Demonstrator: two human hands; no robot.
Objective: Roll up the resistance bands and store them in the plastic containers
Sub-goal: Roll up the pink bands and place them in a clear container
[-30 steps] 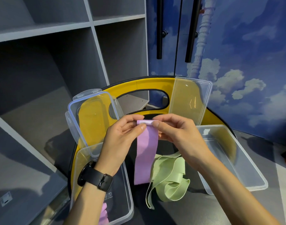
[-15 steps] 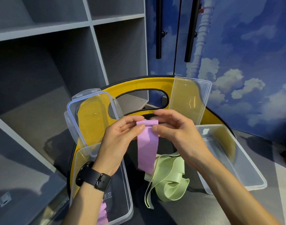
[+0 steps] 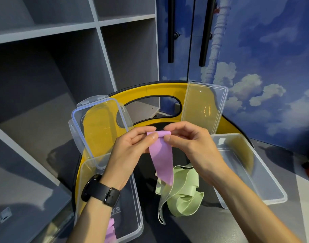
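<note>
A purple resistance band [image 3: 161,160] hangs in front of me with its top end rolled into a small coil. My left hand [image 3: 131,151] and my right hand [image 3: 190,146] both pinch that coil between thumb and fingers. Below it a pale green band [image 3: 182,192] lies in a loose heap on the dark seat. A clear plastic container [image 3: 138,207] sits at the lower left under my left wrist, with another purple band [image 3: 110,228] partly visible inside. A second clear container [image 3: 265,183] stands empty on the right.
Two clear lids lean against the yellow curved backrest [image 3: 150,89]: one with blue seal and clips [image 3: 97,127] on the left, one plain [image 3: 204,107] on the right. Grey shelving [image 3: 45,67] fills the left; a blue cloud-print door [image 3: 255,50] with black handles is behind.
The hanging tail of the purple band has grown shorter as the coil at its top thickened. Both hands stay at the coil, turning it.
</note>
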